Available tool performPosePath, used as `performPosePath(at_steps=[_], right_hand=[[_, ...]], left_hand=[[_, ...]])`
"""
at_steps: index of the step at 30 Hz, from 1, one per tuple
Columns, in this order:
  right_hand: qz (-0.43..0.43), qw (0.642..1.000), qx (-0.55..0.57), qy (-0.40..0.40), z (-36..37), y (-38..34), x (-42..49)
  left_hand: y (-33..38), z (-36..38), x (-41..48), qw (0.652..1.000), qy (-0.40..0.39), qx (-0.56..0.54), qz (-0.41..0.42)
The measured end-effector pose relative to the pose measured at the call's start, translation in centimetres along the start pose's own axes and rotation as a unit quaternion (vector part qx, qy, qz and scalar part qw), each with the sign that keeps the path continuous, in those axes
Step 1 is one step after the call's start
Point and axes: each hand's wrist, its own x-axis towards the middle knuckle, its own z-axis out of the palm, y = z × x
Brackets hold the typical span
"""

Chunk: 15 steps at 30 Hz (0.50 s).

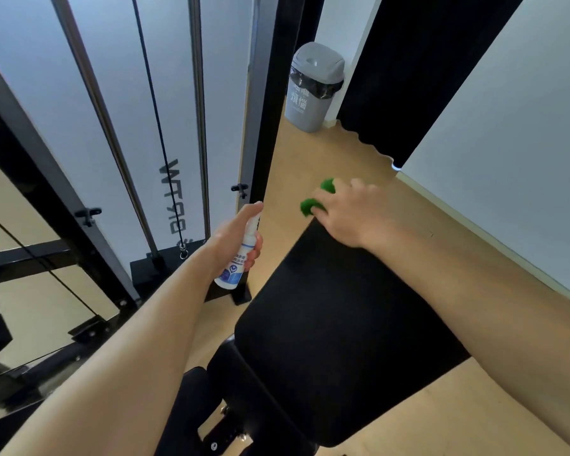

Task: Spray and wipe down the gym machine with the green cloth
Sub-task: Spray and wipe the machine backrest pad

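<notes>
— Which step?
— Wiping. Right hand (352, 215) fingers curl round the green cloth (310, 207) on the black pad (326, 324), at its far end. Left hand (234, 238) fingers grip the spray bottle (236, 271).
— Next?
— Maybe drag it along the pad.

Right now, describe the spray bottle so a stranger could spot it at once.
Find the black padded bench. Left of its far end, the left hand grips the spray bottle. Unlike the green cloth nearby, it is white, blue-labelled.
</notes>
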Motion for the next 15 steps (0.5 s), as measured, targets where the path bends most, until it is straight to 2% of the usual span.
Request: performPosePath(at_steps=[1,3,6,8,11,15], right_hand=[[-0.003,0.999,-0.029,0.019,0.4,-1.0,0.1],[-0.070,0.992,-0.095,0.042,2.4,-3.9,0.0],[-0.202,0.973,-0.105,-0.038,5.6,-9.6,-0.8],[-0.240,0.964,-0.085,-0.076,6.3,-11.3,-1.2],[-0.219,0.972,-0.075,-0.039,4.1,-8.7,0.1],[-0.095,0.991,-0.085,-0.027,0.0,-2.9,3.0]], left_hand=[[-0.7,-0.2,0.1,1.000,-0.007,0.002,-0.006],[-2.5,-0.4,0.4,1.000,-0.013,-0.005,-0.012],[-5.2,-0.6,0.7,1.000,-0.019,-0.006,-0.016],[-6.7,-1.0,0.8,1.000,-0.024,0.009,-0.009],[-7.9,-1.6,0.6,0.999,-0.035,0.018,-0.009],[-8.7,-1.3,0.4,0.999,-0.045,0.022,-0.004]])
